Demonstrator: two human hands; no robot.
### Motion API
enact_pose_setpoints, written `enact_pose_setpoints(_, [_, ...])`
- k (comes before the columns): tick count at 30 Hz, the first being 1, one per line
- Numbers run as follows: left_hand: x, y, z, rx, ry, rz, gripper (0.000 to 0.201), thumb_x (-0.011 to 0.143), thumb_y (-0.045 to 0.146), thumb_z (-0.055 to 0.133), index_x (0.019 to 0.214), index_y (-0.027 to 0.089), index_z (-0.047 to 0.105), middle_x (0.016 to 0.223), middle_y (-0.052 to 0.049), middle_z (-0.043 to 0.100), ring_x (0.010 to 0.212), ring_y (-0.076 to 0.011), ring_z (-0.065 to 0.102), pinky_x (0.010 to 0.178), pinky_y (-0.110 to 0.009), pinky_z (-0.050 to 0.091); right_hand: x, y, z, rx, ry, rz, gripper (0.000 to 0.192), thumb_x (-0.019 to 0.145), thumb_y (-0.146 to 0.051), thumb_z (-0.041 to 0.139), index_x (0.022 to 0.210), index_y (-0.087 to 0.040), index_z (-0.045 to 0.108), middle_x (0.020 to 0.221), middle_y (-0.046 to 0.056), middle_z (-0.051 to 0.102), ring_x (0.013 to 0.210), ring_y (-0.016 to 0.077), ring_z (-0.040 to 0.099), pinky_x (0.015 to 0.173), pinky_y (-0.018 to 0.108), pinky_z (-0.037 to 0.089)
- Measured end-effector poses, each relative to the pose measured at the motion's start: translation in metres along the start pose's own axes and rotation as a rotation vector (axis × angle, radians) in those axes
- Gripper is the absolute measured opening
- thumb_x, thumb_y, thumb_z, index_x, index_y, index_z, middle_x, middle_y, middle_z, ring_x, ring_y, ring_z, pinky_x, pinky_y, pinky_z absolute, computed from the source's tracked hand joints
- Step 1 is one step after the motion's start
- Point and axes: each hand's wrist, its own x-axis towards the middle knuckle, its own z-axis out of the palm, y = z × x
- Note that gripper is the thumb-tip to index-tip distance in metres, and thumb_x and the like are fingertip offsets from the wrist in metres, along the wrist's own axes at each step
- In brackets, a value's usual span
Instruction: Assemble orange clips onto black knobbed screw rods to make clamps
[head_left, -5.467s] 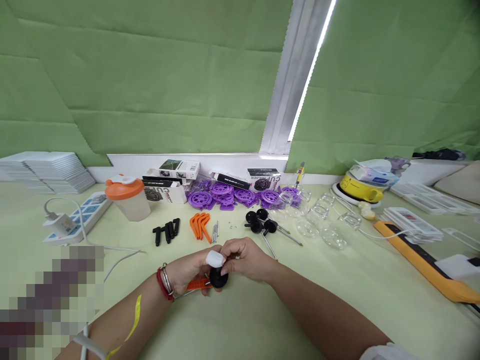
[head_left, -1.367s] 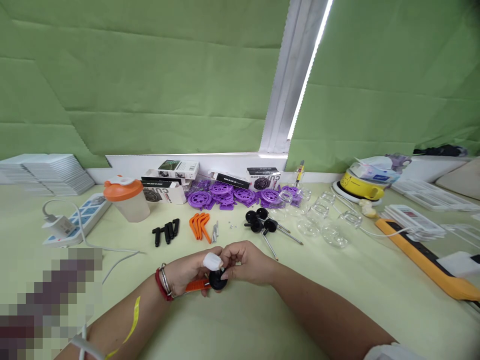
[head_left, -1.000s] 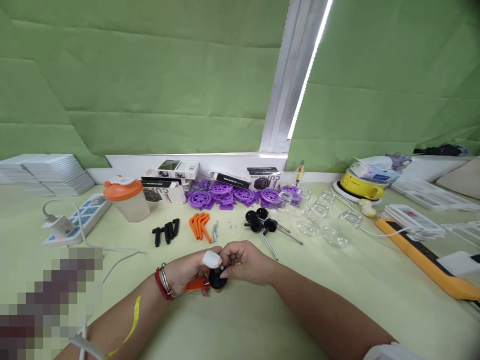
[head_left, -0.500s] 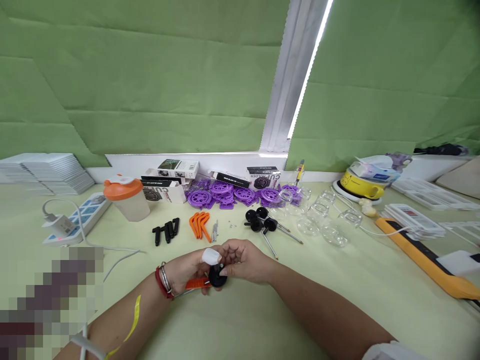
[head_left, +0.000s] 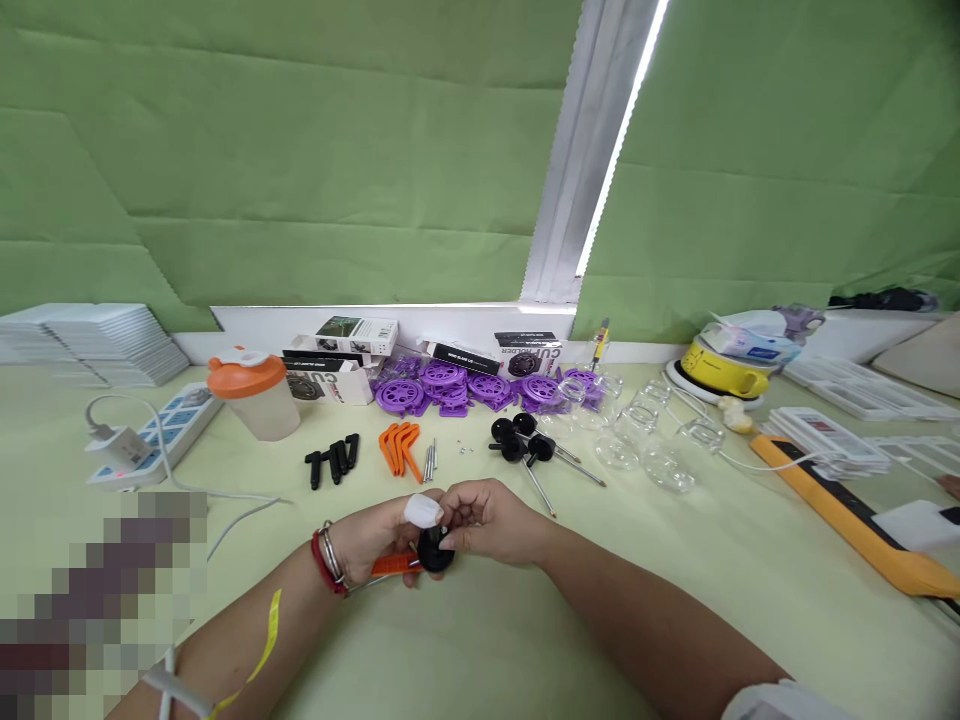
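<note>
A small black disc part (head_left: pixel 435 549) is held just above the tabletop (head_left: pixel 525 640), near its front middle, by both hands. The left hand (head_left: pixel 373 538) is closed around the disc together with an orange strip (head_left: pixel 393 564); its thumb is wrapped in white. The right hand (head_left: pixel 491 521) is pinched on the disc's top with its fingertips. Behind the hands, well apart, lie orange strips (head_left: pixel 397 448), black pegs (head_left: pixel 334 461), metal pins (head_left: pixel 430 463) and black discs on rods (head_left: pixel 525 448). Purple wheels (head_left: pixel 465 388) are heaped beside an orange-lidded shaker (head_left: pixel 251 394).
</note>
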Motion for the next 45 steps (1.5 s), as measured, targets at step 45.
enact_pose_setpoints(45, [-0.002, 0.003, 0.007, 0.069, 0.031, -0.016, 0.04, 0.065, 0.053, 0.056, 0.085, 0.019, 0.049, 0.074, -0.003, 0.061, 0.067, -0.0194, 0.061, 0.051, -0.026, 0.04, -0.003, -0.004, -0.003, -0.082, 0.007, 0.013, 0.032, 0.058, -0.028, 0.081, 0.078, -0.011, 0.062, 0.074, 0.002, 0.062, 0.066, 0.01, 0.056, 0.066, 0.025, 0.045])
